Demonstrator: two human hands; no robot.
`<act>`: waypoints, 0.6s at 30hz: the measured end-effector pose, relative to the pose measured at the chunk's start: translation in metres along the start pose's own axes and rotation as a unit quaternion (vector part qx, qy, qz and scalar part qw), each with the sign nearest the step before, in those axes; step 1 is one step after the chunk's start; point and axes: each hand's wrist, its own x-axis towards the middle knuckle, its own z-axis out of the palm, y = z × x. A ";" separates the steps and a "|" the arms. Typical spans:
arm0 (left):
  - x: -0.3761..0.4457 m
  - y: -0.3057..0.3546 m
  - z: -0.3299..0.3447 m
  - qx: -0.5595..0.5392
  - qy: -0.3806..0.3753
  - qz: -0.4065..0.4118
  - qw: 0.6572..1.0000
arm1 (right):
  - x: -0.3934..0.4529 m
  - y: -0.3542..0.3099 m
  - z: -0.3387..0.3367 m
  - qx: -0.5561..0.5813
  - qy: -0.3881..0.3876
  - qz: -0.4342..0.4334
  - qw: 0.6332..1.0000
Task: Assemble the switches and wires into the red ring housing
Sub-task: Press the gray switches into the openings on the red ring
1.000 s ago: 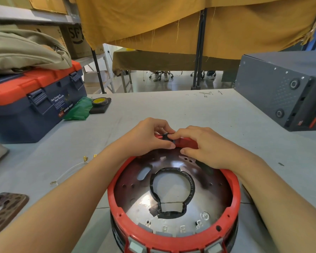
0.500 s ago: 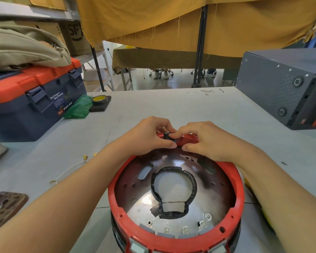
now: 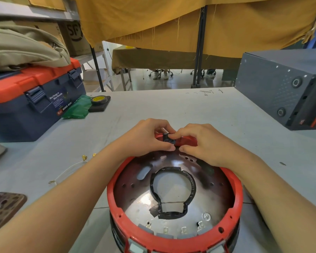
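Just below our fingertips (image 3: 171, 148) we see a round, glossy silver metal plate (image 3: 171, 199) reflecting light, inside a matt red plastic ring housing (image 3: 233, 181). Between our fingers sits a small matt black plastic switch (image 3: 167, 138).

At frame centre, the left hand (image 3: 144, 137) and right hand (image 3: 204, 143) together pinch a small black switch (image 3: 167, 138) at the far rim of the red ring housing (image 3: 174, 241), which sits on the grey worktop (image 3: 171, 106).
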 end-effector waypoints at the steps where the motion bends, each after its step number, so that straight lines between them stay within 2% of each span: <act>1: -0.001 0.000 0.000 0.005 0.000 -0.002 1.000 | 0.000 0.000 0.000 -0.006 0.003 -0.001 1.000; 7: -0.003 -0.001 -0.002 0.022 0.009 -0.008 1.000 | -0.002 -0.001 0.001 -0.027 0.020 -0.016 0.999; 18: 0.001 -0.003 -0.002 0.020 0.006 0.001 1.000 | 0.002 0.003 0.003 -0.021 0.004 -0.002 1.000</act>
